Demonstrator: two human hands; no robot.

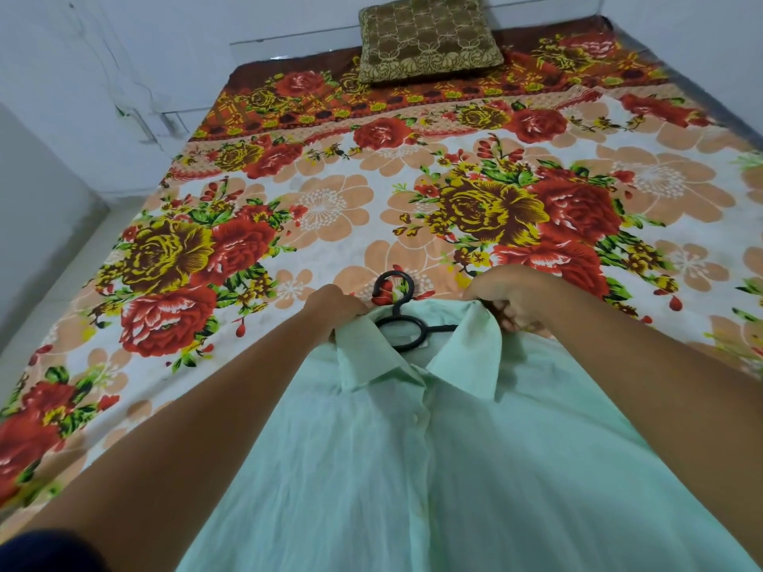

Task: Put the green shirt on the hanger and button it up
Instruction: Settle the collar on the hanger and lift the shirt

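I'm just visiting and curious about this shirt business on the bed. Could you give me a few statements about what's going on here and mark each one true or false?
1. The green shirt already sits on the black hanger. True: its hook pokes out past the collar.
2. The left hand hangs idle beside the bed. False: it grips the shirt at the collar's left side.
3. The right hand grips the collar's right side. True.
4. The brown cushion lies on top of the shirt. False: it lies at the far end of the floral bedsheet, apart from the shirt.
5. The hanger is white. False: it is black.
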